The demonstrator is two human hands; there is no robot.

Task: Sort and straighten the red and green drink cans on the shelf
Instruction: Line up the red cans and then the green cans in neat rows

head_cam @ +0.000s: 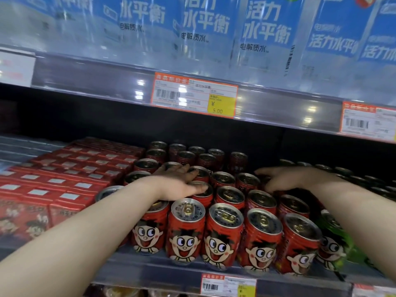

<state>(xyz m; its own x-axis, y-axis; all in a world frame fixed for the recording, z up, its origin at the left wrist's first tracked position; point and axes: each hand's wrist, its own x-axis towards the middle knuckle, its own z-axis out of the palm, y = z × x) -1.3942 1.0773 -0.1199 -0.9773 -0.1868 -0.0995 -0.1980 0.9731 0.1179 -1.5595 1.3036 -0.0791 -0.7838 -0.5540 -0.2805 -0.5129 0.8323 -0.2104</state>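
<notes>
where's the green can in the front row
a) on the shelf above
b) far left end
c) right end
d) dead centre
c: the green can stands at the right end of the front row, just past the last of the red cans, and is partly hidden behind the person's right forearm.
</notes>
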